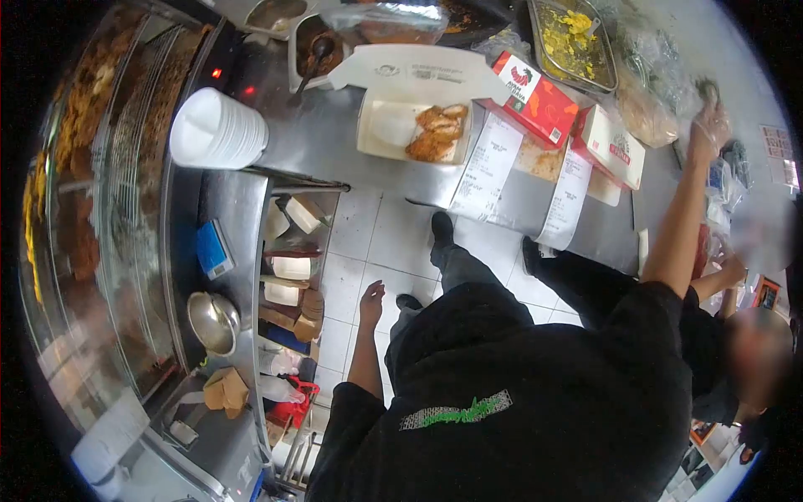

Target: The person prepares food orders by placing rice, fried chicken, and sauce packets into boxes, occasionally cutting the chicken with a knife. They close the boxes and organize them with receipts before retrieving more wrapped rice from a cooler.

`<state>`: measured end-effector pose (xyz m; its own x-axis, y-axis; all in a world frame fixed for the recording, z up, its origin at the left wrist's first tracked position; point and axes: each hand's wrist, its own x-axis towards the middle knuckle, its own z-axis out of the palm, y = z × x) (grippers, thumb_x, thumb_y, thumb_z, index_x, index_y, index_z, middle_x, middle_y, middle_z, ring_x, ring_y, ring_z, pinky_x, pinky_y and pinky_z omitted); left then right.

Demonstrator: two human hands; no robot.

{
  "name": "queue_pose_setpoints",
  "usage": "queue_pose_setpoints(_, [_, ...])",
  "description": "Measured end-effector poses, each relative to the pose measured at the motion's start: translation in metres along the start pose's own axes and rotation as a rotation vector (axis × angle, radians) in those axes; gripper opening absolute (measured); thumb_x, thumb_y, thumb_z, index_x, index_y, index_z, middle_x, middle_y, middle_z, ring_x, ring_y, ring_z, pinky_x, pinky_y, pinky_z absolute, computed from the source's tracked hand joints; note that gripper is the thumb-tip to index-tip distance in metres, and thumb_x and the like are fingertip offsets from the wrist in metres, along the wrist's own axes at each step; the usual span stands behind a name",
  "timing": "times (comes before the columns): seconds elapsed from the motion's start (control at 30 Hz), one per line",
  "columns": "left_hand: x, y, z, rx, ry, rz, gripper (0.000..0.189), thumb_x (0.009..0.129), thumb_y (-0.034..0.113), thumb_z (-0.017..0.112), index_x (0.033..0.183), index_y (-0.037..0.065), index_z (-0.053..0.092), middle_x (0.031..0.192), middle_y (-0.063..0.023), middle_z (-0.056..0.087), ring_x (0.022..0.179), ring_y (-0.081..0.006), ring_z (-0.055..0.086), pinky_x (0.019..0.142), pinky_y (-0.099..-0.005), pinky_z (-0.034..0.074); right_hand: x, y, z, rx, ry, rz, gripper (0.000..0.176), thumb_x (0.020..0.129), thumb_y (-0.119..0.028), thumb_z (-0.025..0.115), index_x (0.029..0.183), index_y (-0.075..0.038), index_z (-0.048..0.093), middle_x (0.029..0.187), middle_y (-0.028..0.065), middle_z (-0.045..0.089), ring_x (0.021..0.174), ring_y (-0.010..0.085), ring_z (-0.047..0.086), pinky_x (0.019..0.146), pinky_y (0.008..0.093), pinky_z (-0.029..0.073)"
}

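Note:
My left hand (370,299) hangs loosely at my side above the white tiled floor (376,243), fingers apart and holding nothing. My right hand (709,124), in a clear plastic glove, is stretched out over the steel counter (335,142) towards the plastic bags (648,100) at its far right. I cannot make out whether it grips anything. An open white box with fried chicken pieces (435,130) lies on the counter ahead. Beside it sit two red and white boxes (535,100) (612,146), with long paper receipts (489,163) (565,197) hanging over the counter edge.
A stack of white bowls (217,130) stands at the counter's left corner beside a glass display case of fried food (92,167). A metal tray of yellow food (573,42) sits at the back. A steel bowl (213,322) rests on the left shelf. Another person (736,368) stands close on my right.

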<state>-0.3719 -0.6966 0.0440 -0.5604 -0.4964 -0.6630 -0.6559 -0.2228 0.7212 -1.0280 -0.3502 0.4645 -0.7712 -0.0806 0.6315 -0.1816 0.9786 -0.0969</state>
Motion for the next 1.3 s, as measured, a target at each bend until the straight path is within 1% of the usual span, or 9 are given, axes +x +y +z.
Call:
queue_pose_setpoints(0.13, [-0.032, -0.040, -0.022, 0.097, -0.002, 0.038, 0.031, 0.093, 0.024, 0.056, 0.119, 0.006, 0.058, 0.102, -0.0082, 0.065, 0.092, -0.0169, 0.061, 0.078, -0.0283, 0.047, -0.101, -0.173, 0.003, 1.030, 0.307, -0.374, 0.030, 0.080, -0.012, 0.061, 0.108, -0.001, 0.064, 0.090, 0.0167, 0.067, 0.081, 0.0239, 0.064, 0.070, 0.0355, 0.050])
queue_pose_setpoints(0.2, [-0.049, -0.077, -0.037, 0.128, -0.026, 0.008, 0.031, 0.093, 0.025, 0.057, 0.118, 0.006, 0.059, 0.104, -0.0100, 0.065, 0.094, -0.0189, 0.061, 0.081, -0.0292, 0.047, -0.157, -0.256, -0.020, 0.359, -0.124, -0.618, 0.026, 0.083, -0.003, 0.058, 0.108, 0.003, 0.063, 0.102, 0.0147, 0.066, 0.093, 0.0256, 0.063, 0.083, 0.0331, 0.051])
queue_pose_setpoints(0.23, [-0.056, -0.100, -0.042, 0.140, 0.001, 0.025, 0.030, 0.093, 0.024, 0.056, 0.117, 0.005, 0.059, 0.105, -0.0108, 0.065, 0.096, -0.0197, 0.062, 0.082, -0.0298, 0.047, -0.171, -0.278, 0.030, 0.971, -0.177, -0.716, 0.038, 0.077, -0.013, 0.063, 0.113, -0.001, 0.058, 0.103, 0.0172, 0.063, 0.094, 0.0323, 0.060, 0.086, 0.0390, 0.047])
queue_pose_setpoints(0.33, [-0.105, -0.196, -0.081, 0.089, 0.074, 0.040, 0.028, 0.093, 0.020, 0.055, 0.115, 0.003, 0.059, 0.108, -0.0131, 0.064, 0.099, -0.0200, 0.062, 0.084, -0.0307, 0.048, -0.242, -0.304, -0.011, 0.626, -0.271, -0.601, 0.036, 0.080, -0.011, 0.061, 0.113, 0.001, 0.056, 0.103, 0.0162, 0.062, 0.091, 0.0307, 0.061, 0.082, 0.0364, 0.048])
queue_pose_setpoints(0.47, [-0.205, -0.267, -0.093, -0.069, 0.264, -0.367, 0.027, 0.093, 0.019, 0.055, 0.115, 0.004, 0.059, 0.102, -0.0074, 0.064, 0.096, -0.0163, 0.061, 0.079, -0.0279, 0.048, -0.371, -0.281, -0.060, 0.939, -0.402, -0.157, 0.012, 0.079, -0.009, 0.063, 0.087, -0.001, 0.065, 0.083, 0.0143, 0.067, 0.074, 0.0281, 0.063, 0.067, 0.0357, 0.049])
queue_pose_setpoints(0.73, [-0.219, -0.274, 0.034, -0.797, 0.079, -0.621, 0.052, 0.096, 0.030, 0.048, 0.140, 0.004, 0.037, 0.139, -0.0113, 0.041, 0.128, -0.0213, 0.038, 0.105, -0.0347, 0.030, -0.701, -0.148, 0.187, 0.646, -1.453, -0.299, 0.017, 0.084, -0.018, 0.061, 0.092, -0.005, 0.067, 0.091, 0.0151, 0.067, 0.082, 0.0252, 0.066, 0.074, 0.0340, 0.051])
queue_pose_setpoints(0.87, [-0.177, -0.228, 0.057, -0.746, 0.233, -0.636, 0.054, 0.097, 0.023, 0.046, 0.143, 0.002, 0.028, 0.145, -0.0152, 0.031, 0.133, -0.0261, 0.030, 0.109, -0.0363, 0.024, -0.811, -0.058, 0.353, 0.346, -1.306, -0.688, 0.025, 0.088, -0.026, 0.058, 0.101, -0.007, 0.065, 0.095, 0.0124, 0.066, 0.086, 0.0221, 0.063, 0.075, 0.0340, 0.050])
queue_pose_setpoints(0.97, [-0.186, -0.268, 0.070, -0.544, 0.234, -0.460, 0.061, 0.095, 0.019, 0.045, 0.146, 0.001, 0.016, 0.149, -0.0171, 0.023, 0.136, -0.0276, 0.025, 0.111, -0.0379, 0.020, -0.874, -0.019, 0.481, 0.399, -1.624, 0.786, 0.034, 0.090, -0.030, 0.053, 0.116, -0.009, 0.057, 0.099, 0.0078, 0.064, 0.087, 0.0192, 0.061, 0.075, 0.0332, 0.049])
queue_pose_setpoints(1.3, [-0.099, -0.293, 0.075, -0.618, 0.343, -0.486, 0.070, 0.089, 0.026, 0.051, 0.145, -0.001, 0.017, 0.147, -0.0190, 0.025, 0.136, -0.0309, 0.025, 0.111, -0.0407, 0.019, -0.938, 0.005, 0.676, 0.066, -1.194, -0.141, 0.036, 0.091, -0.024, 0.049, 0.121, -0.004, 0.052, 0.113, 0.0119, 0.060, 0.100, 0.0217, 0.059, 0.083, 0.0354, 0.048])
